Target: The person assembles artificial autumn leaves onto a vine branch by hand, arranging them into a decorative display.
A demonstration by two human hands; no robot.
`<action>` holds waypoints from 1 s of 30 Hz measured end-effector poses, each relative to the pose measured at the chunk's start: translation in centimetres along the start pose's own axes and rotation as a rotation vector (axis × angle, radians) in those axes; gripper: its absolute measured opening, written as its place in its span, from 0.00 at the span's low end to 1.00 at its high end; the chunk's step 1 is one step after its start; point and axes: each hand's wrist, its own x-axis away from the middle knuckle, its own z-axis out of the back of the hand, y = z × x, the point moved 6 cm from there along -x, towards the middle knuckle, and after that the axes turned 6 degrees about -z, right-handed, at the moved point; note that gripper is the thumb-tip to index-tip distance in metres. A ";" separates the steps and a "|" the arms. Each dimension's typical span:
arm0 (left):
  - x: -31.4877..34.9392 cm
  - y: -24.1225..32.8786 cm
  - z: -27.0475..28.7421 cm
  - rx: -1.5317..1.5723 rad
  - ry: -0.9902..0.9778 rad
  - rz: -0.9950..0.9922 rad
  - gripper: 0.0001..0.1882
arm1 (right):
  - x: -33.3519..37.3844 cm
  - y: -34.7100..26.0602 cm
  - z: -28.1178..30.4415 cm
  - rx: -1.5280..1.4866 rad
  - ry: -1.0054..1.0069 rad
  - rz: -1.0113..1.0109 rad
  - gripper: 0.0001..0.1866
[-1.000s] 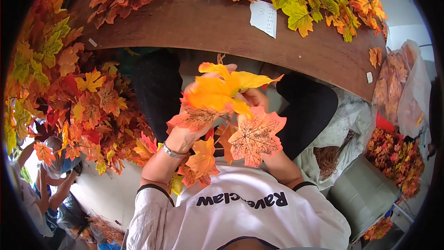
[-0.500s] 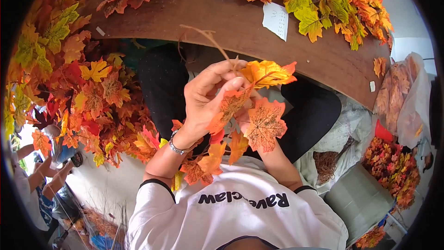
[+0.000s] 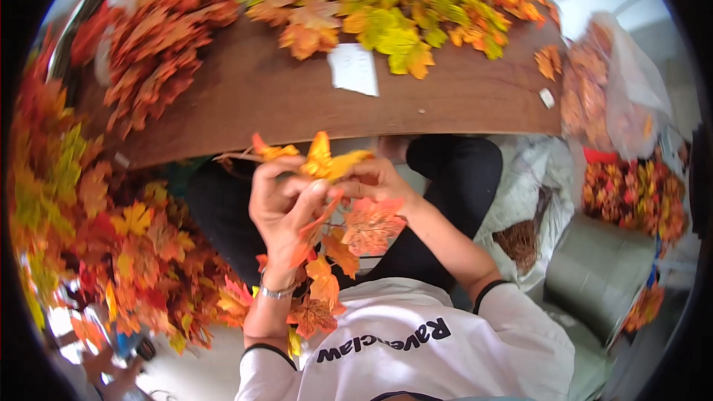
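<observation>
Head view: the person's left hand [image 3: 276,197] is closed on a leaf spray [image 3: 323,281] — thumb against fingers — while the right hand [image 3: 380,180] pinches its yellow leaf [image 3: 319,157]. The spray is between the dark-clad legs [image 3: 464,174], near the brown table [image 3: 282,100], orange leaves trailing toward the white shirt [image 3: 394,319].

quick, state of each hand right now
Left hand: closed, holding a spray of leaves.
Right hand: fingers closed at the yellow leaf.

the yellow leaf [image 3: 320,160] is tinged orange, the coral leaf [image 3: 370,227] dark-speckled, the table [image 3: 245,96] brown.
</observation>
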 end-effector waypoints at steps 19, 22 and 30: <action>-0.3 -0.7 -2.6 -0.040 -0.263 -0.072 0.06 | 18.0 -16.6 50.2 0.867 1.649 -0.134 0.13; -0.3 -1.1 -2.8 -0.085 -0.262 -0.075 0.07 | 17.1 -17.1 52.4 1.133 1.705 -0.174 0.17; -1.7 -2.4 -3.0 -0.099 -0.240 -0.038 0.07 | 12.0 -13.3 46.7 1.089 1.403 -0.021 0.12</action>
